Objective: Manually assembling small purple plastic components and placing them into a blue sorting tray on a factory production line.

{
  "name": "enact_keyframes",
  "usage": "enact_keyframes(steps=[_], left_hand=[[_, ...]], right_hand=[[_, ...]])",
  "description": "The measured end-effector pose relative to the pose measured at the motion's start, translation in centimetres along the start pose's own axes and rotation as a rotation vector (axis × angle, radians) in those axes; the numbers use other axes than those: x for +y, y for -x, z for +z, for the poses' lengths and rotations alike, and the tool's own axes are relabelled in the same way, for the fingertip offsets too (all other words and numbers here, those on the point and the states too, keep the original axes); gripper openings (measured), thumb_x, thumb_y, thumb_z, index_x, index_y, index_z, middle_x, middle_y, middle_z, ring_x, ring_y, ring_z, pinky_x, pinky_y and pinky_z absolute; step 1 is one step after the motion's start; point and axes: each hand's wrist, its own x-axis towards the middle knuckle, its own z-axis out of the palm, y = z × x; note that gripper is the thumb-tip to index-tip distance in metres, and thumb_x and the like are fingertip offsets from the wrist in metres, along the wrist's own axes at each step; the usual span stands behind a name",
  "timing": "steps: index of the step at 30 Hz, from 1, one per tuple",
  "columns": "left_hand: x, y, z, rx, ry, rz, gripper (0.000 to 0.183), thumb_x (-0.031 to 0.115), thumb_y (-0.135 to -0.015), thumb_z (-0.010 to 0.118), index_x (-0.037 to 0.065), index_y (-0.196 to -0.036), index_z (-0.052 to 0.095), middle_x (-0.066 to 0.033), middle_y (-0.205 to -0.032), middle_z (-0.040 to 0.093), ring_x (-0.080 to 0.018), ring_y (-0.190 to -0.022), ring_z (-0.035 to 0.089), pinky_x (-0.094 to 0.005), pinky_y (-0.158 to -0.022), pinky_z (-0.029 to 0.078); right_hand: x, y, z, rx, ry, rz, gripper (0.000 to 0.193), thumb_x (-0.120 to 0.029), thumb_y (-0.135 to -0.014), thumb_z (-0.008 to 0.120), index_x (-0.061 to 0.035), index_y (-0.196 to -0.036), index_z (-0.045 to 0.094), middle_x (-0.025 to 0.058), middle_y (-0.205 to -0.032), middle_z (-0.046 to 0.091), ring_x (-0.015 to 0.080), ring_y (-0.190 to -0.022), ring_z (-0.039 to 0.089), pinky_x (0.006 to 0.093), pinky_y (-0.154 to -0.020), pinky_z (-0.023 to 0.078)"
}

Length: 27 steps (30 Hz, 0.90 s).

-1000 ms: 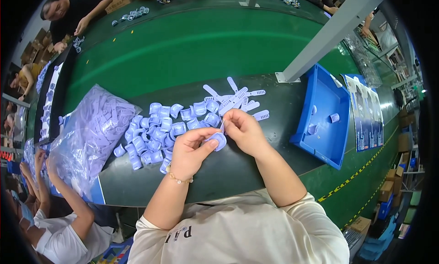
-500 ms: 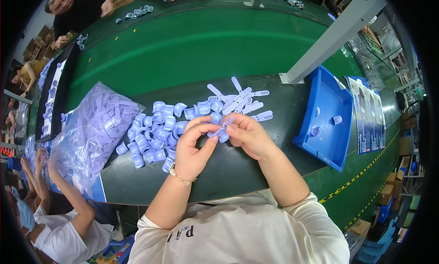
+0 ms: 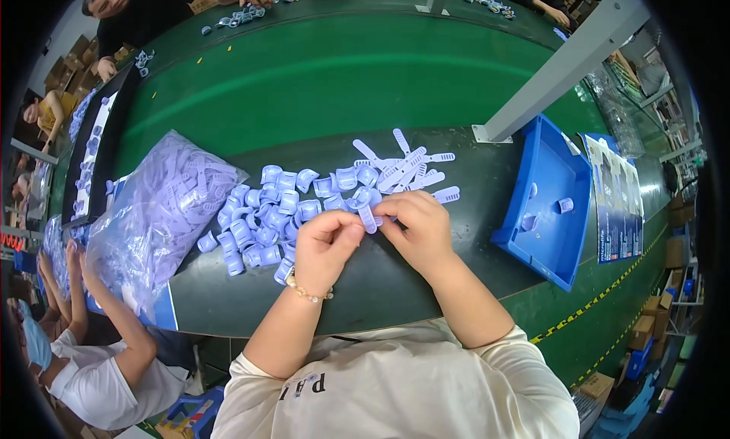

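Between the fingertips of both hands is a small lilac plastic strap (image 3: 368, 218) with slots, standing nearly upright. A curved piece of the same colour seems to be at its upper end, though fingers and pile make the join hard to see. My left hand (image 3: 325, 245) pinches it from the left, thumb against forefinger. On the other side my right hand (image 3: 417, 232) is closed on its edge. Curved lilac plastic pieces (image 3: 262, 218) lie heaped just left of and behind my hands. Flat slotted straps (image 3: 411, 165) fan out behind my right hand.
A clear plastic bag (image 3: 171, 211) full of lilac straps lies left of the heap. To the right stands a blue tray (image 3: 508, 237) with a few curved pieces, beside printed sheets (image 3: 614, 199). A grey post (image 3: 563, 66) rises behind the tray. Co-workers sit at left and across the green belt (image 3: 304, 74).
The strap between my fingers has turned from slanting up to the right to nearly upright. My right fingers have shifted around it. Across the belt, a co-worker's hands have come to the small parts.
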Motion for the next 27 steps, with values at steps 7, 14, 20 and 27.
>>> enact_keyframes(steps=[7, 14, 20, 27], left_hand=[[0.0, -0.4, 0.3, 0.014, 0.238, -0.241, 0.004, 0.001, -0.086, 0.064, 0.001, -0.090, 0.064, 0.0037, -0.079, 0.061, -0.0005, -0.069, 0.051, -0.0156, -0.061, 0.041], [0.2, -0.7, 0.6, 0.177, 0.198, -0.230, 0.005, 0.003, -0.086, 0.065, 0.001, -0.091, 0.065, 0.0058, -0.073, 0.058, -0.0004, -0.061, 0.046, -0.0160, -0.055, 0.036], [0.3, -0.6, 0.6, 0.172, -0.395, 0.035, 0.004, 0.006, -0.081, 0.070, 0.004, -0.082, 0.066, 0.0017, -0.063, 0.055, -0.0069, -0.057, 0.047, -0.0222, -0.052, 0.036], [0.3, -1.0, 0.4, 0.083, -0.630, 0.237, 0.008, 0.005, -0.075, 0.070, 0.007, -0.080, 0.065, -0.0025, -0.063, 0.055, -0.0173, -0.057, 0.051, -0.0300, -0.055, 0.040]], right_hand=[[0.2, 0.5, 0.1, -0.027, 0.078, 0.009, 0.018, -0.006, -0.068, 0.071, -0.0144, -0.083, 0.066, 0.0015, -0.079, 0.067, 0.0210, -0.073, 0.064, 0.0321, -0.064, 0.050], [0.3, 0.4, 0.2, -0.001, 0.042, -0.095, 0.021, -0.007, -0.065, 0.073, -0.0158, -0.083, 0.068, 0.0000, -0.076, 0.065, 0.0188, -0.072, 0.063, 0.0317, -0.063, 0.049], [0.4, 0.0, 0.0, 0.023, 0.009, -0.063, 0.021, -0.006, -0.064, 0.075, -0.0142, -0.082, 0.069, 0.0012, -0.082, 0.067, 0.0186, -0.075, 0.063, 0.0287, -0.063, 0.047], [0.1, 0.3, 0.0, -0.093, -0.207, 0.239, 0.014, -0.007, -0.069, 0.076, -0.0099, -0.080, 0.067, 0.0017, -0.080, 0.067, 0.0141, -0.064, 0.061, 0.0261, -0.062, 0.046]])
